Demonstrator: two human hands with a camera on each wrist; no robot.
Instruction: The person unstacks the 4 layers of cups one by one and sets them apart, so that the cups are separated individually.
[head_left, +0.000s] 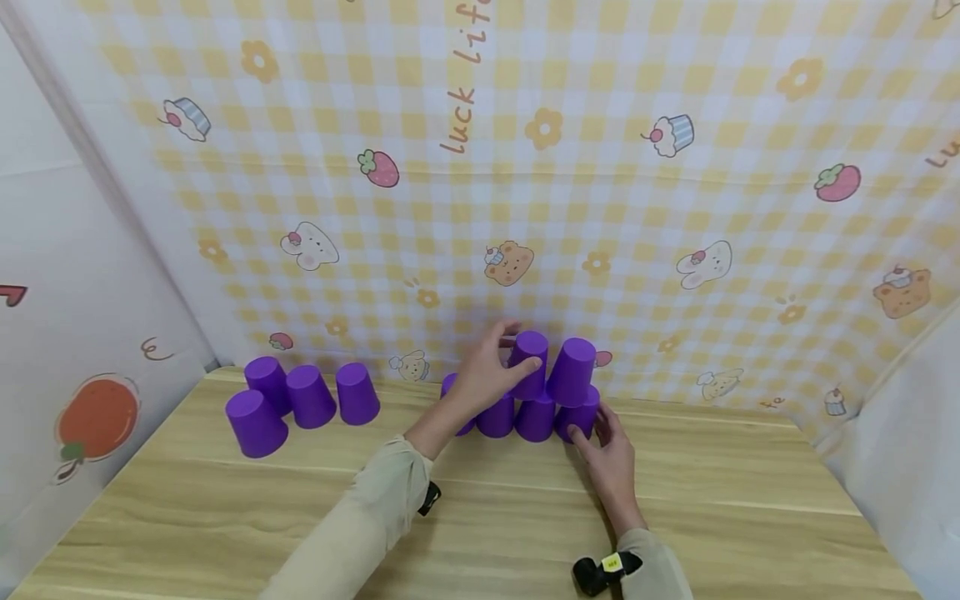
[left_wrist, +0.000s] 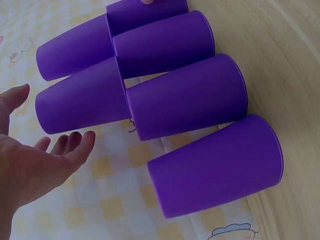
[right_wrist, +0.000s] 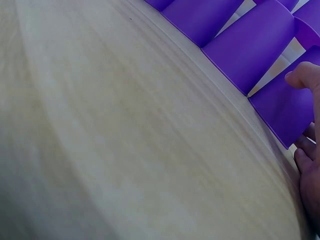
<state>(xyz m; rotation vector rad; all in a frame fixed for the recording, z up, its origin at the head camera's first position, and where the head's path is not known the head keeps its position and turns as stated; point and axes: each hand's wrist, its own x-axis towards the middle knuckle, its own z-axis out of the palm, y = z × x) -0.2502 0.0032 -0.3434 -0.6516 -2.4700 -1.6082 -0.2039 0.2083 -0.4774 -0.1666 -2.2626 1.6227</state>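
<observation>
Up on the second tier, an upside-down purple plastic cup [head_left: 531, 363] sits on the row below, and the left hand [head_left: 487, 375] is right at it, fingers spread and relaxed, fingertips at its side. From the left wrist view that palm is open with the fingers [left_wrist: 75, 145] fanned out beside the stack, not wrapped round anything. Next to it stands a second upper purple cup [head_left: 573, 371], tilted a touch, just beside the first.

Underneath runs the bottom row of purple cups [head_left: 534, 419], packed side by side near the back edge of the table, against the cloth. The right hand [head_left: 611, 454] rests low at the right end of that row, fingers loosely extended, fingertips touching the end cup [head_left: 579, 417]; the right wrist view shows a thumb [right_wrist: 302, 76] and fingertips against that cup's wall, not curled round it.

Well off to the left, four more purple cups [head_left: 300, 398] stand upside down in a loose cluster. It all sits on a pale wooden table [head_left: 225, 517], backed by a yellow checked cloth with cartoon bears and strawberries [head_left: 675, 192]. Both arms wear beige sleeves [head_left: 360, 525].
</observation>
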